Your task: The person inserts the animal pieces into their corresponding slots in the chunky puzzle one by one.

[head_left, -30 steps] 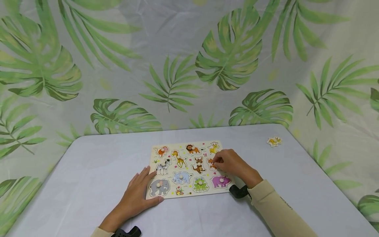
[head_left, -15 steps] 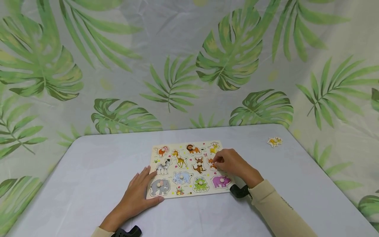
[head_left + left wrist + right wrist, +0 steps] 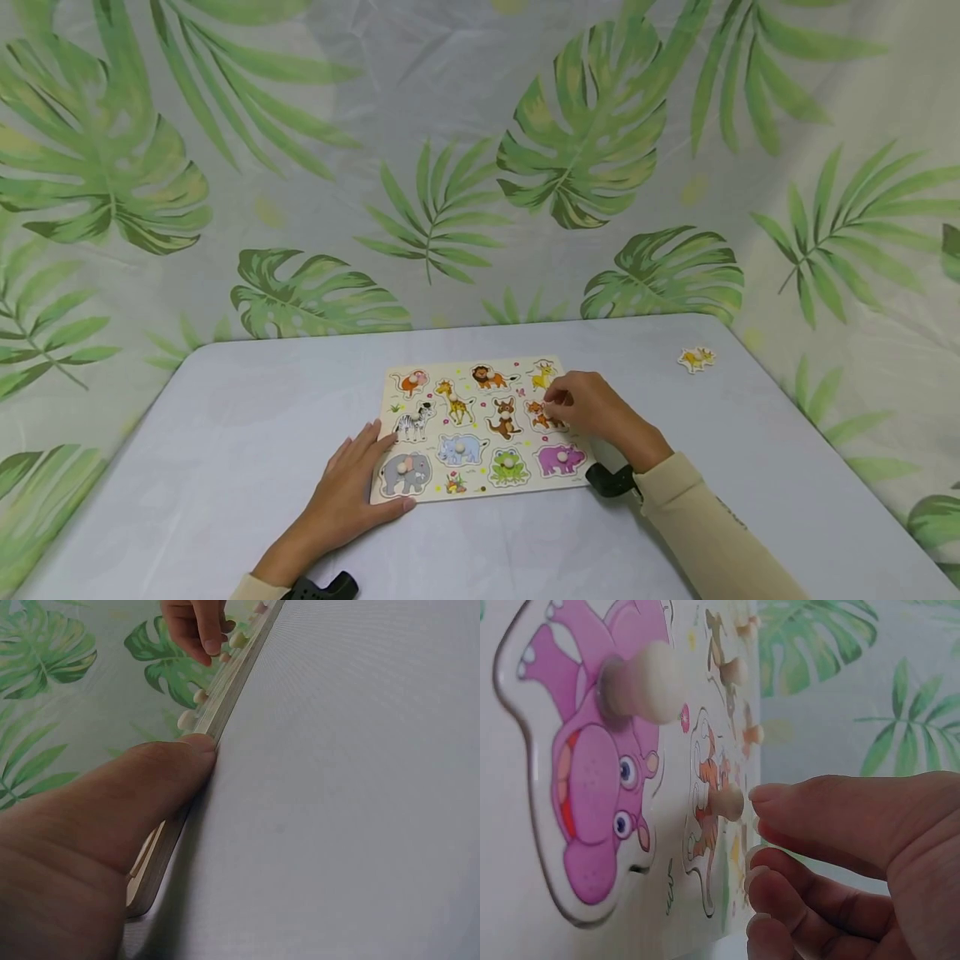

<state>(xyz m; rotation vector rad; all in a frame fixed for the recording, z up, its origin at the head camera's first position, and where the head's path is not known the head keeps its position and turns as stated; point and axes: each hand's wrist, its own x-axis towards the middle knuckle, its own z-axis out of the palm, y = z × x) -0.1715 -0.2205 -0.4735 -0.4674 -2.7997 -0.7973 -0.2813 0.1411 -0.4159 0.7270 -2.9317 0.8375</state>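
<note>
A wooden animal peg puzzle board (image 3: pixel 476 489) lies on the table. My left hand (image 3: pixel 348 483) rests at its left side with fingers extended. The left thumb (image 3: pixel 161 769) presses the front edge in the left wrist view. Over the board's right part is my right hand (image 3: pixel 592 408), its fingers loosely bent beside the tiger piece (image 3: pixel 537 414). In the right wrist view, thumb and fingertips sit just off the tiger's knob (image 3: pixel 729 802), with a small gap and nothing held. The tiger lies in its outline. Nearest it are the purple hippo piece (image 3: pixel 558 459) and the kangaroo piece (image 3: pixel 504 419).
A loose yellow animal piece (image 3: pixel 696 359) lies at the table's far right. Other knobbed pieces, such as the elephant (image 3: pixel 405 475) and frog (image 3: pixel 508 468), sit on the board. A leaf-print cloth (image 3: pixel 435 192) hangs behind the white table (image 3: pixel 262 408).
My right hand has lifted slightly up and right, off the tiger's knob, showing more of the tiger. The left hand and the board stay where they were.
</note>
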